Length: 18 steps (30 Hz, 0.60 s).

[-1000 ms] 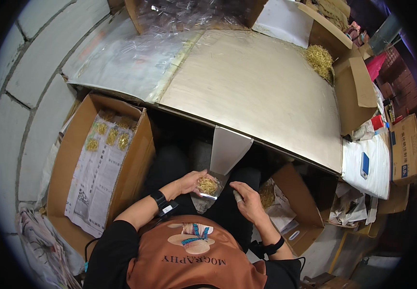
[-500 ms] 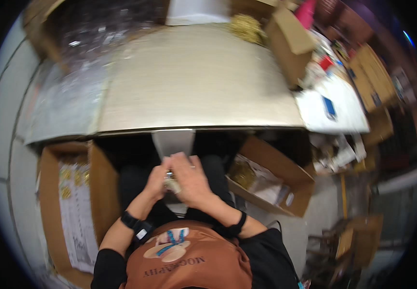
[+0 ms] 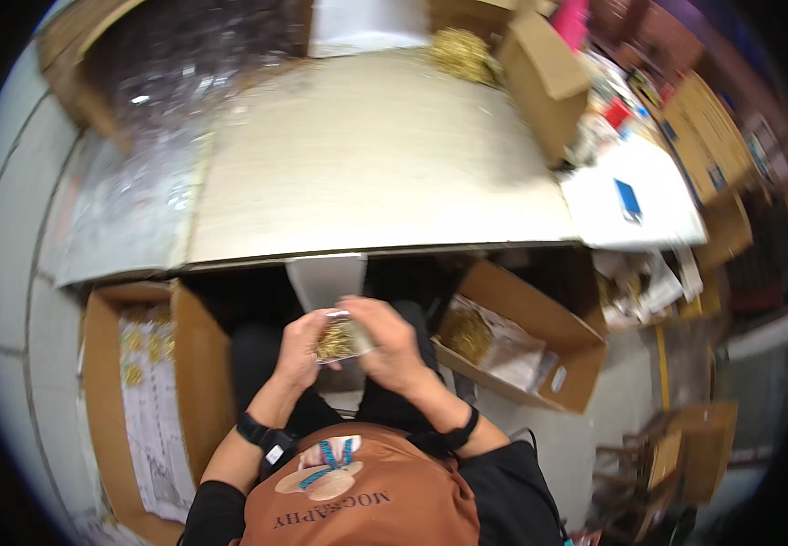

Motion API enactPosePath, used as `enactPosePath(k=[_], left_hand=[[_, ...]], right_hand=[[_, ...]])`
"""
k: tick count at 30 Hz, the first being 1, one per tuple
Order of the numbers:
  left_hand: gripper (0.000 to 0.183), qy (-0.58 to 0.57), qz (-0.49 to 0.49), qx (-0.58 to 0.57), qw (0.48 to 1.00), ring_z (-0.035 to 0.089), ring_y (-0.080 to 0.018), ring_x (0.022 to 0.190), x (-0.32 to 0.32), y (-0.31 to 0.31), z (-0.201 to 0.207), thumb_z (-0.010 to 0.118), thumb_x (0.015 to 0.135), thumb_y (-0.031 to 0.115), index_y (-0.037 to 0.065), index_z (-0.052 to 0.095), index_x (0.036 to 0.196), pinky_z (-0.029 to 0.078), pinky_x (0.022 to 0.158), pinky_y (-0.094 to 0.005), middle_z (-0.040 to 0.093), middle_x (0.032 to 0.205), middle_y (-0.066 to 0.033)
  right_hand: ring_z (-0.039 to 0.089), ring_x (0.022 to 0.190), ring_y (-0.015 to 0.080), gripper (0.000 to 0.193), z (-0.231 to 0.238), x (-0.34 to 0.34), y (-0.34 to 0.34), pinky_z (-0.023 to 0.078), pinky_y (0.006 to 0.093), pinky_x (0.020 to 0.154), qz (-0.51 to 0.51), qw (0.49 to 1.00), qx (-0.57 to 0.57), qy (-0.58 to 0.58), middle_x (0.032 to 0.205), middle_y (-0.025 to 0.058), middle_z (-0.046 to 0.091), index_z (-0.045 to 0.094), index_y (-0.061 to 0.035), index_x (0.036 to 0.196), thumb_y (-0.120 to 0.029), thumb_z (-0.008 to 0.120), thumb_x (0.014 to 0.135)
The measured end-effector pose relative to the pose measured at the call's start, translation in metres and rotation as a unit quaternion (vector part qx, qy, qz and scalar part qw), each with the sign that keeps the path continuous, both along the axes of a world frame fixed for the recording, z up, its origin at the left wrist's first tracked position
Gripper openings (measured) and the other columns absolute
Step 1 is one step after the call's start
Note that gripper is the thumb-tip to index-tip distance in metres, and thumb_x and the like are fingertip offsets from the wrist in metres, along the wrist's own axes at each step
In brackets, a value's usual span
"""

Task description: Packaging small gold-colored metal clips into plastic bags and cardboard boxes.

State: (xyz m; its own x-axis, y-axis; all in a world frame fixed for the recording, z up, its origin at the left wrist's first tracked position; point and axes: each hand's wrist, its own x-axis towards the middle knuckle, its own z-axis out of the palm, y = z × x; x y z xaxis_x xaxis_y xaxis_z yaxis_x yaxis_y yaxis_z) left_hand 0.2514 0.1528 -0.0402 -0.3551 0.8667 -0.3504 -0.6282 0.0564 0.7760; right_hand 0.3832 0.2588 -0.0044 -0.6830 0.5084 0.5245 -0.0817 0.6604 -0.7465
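Two hands meet over my lap, and between them is one small clear packet stuffed with gold-coloured bits. My left hand curls round its left edge, fingers closed on it; my right hand wraps over the right side and top, also closed on the packet, so most of its opening is hidden and I cannot tell whether it is sealed. A pale sheet hangs down from the edge of the surface just beyond the hands.

As to progress, I judge the work well under way but far from over. The cardboard box on the floor at my left holds a printed paper lining and only a few small gold packets near its far end, with most of the lining bare. The open box at my right holds a heap of loose gold material beside a plastic bag, and another gold heap sits at the far edge of the surface, so plenty looks unpacked. Crinkled clear film covers the far left of the surface. The packet in hand seems filled; it is not yet in the left box.
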Motion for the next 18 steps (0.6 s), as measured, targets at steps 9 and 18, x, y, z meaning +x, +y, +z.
enactPosePath(k=[9, 18], left_hand=[[0.025, -0.022, 0.035, -0.009, 0.999, 0.067, -0.0171, 0.070, -0.003, -0.015, 0.008, 0.052, 0.094, 0.020, -0.002, 0.059, 0.103, 0.056, 0.049, -0.0252, 0.066, 0.090, -0.0117], [0.033, -0.007, 0.056, 0.021, 0.998, 0.064, -0.0116, 0.069, 0.007, -0.015, -0.003, 0.045, 0.098, 0.027, -0.002, 0.058, 0.104, 0.053, 0.051, -0.0238, 0.063, 0.086, -0.0067]], right_hand=[[0.035, 0.132, 0.0333, 0.071, 0.000, 0.013, -0.008, 0.030, 0.0411, 0.106, 0.051, 0.980, -0.052, -0.187, 0.139, 0.0206, 0.040, 0.035, -0.0012, 0.137, -0.038, 0.064, 0.083], [0.026, 0.137, 0.0320, 0.066, 0.004, -0.023, -0.019, 0.019, 0.0510, 0.109, 0.019, 0.943, 0.187, -0.276, 0.145, 0.0161, 0.033, 0.035, -0.0023, 0.138, -0.028, 0.061, 0.083]])
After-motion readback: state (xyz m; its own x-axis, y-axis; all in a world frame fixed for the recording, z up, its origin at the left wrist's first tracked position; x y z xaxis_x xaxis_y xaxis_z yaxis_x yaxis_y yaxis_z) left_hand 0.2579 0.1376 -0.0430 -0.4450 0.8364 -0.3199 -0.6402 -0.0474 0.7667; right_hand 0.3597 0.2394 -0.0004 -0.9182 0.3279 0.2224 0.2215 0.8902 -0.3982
